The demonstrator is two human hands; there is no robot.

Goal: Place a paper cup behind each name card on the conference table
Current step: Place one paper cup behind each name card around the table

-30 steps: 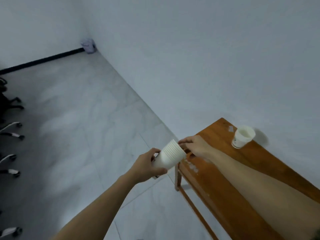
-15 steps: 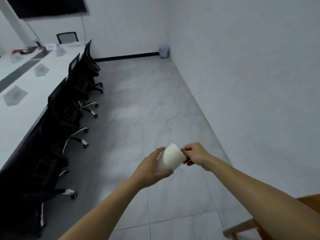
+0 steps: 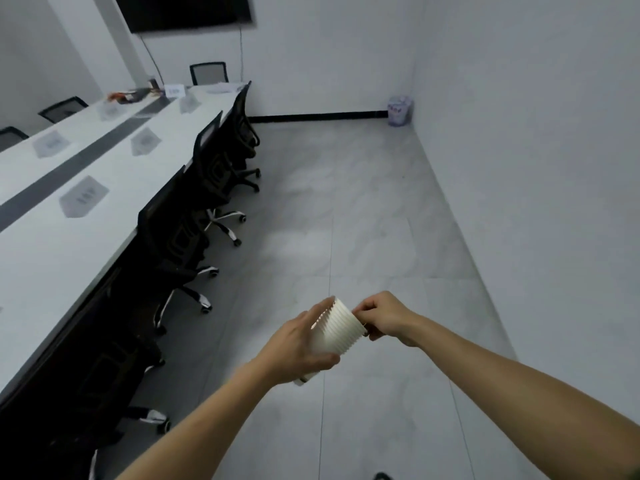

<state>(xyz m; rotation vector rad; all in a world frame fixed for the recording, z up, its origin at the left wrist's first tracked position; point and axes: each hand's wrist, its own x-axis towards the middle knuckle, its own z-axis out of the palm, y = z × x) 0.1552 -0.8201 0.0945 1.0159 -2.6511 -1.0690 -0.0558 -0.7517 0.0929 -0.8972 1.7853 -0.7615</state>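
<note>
A stack of white paper cups [image 3: 337,329] lies sideways in front of me, over the floor. My left hand [image 3: 298,344] wraps around the stack's lower part. At the rim end, the fingertips of my right hand [image 3: 382,318] pinch the outermost cup. The long white conference table [image 3: 45,244] runs along the left, with several flat name cards on it, such as one [image 3: 83,195] near its edge and another [image 3: 145,142] farther back. No cup stands on the table in view.
Black wheeled office chairs [image 3: 207,168] line the table's right side, pushed in. Grey tiled floor [image 3: 346,220] lies between the chairs and the right wall. A small waste bin [image 3: 400,110] sits in the far corner. A dark screen [image 3: 183,10] hangs on the far wall.
My view has swung left from the wooden side table to the conference table and chairs. Both hands kept hold of the cup stack throughout.
</note>
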